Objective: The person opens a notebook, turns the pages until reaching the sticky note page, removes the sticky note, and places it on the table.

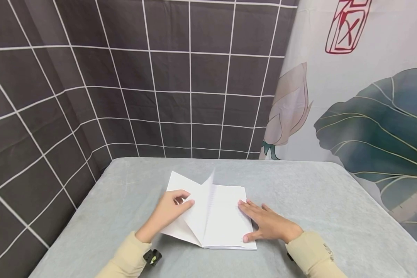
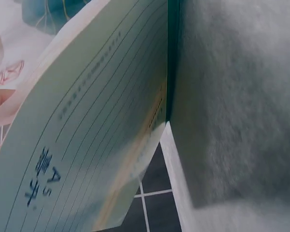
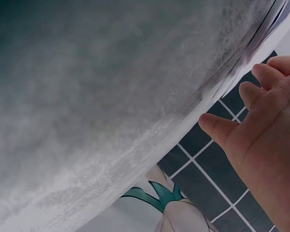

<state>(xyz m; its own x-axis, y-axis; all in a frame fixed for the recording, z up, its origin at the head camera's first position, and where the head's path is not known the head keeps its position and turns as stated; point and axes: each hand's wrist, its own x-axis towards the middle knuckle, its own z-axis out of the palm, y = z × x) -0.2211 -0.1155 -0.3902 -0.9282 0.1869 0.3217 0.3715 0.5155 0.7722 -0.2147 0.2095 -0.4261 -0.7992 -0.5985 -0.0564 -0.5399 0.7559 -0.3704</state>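
Observation:
An open notebook (image 1: 226, 218) with white pages lies on the table, one leaf (image 1: 207, 193) standing up near its middle. My left hand (image 1: 170, 210) holds the left-side pages between thumb and fingers, and they are lifted at a slant. In the left wrist view, the raised sheet (image 2: 87, 116) shows ruled lines and printed marks including "A5"; only bits of the fingers appear at the left edge. My right hand (image 1: 269, 224) rests with spread, fairly straight fingers on the right page's outer edge. The right wrist view shows this hand beside the notebook's edge (image 3: 280, 21).
A grey cloth covers the table (image 1: 299, 189). Behind it and to the left hangs a dark curtain (image 1: 208, 73) with a white grid. A pale cloth (image 1: 319, 88) with a lotus print hangs at the right.

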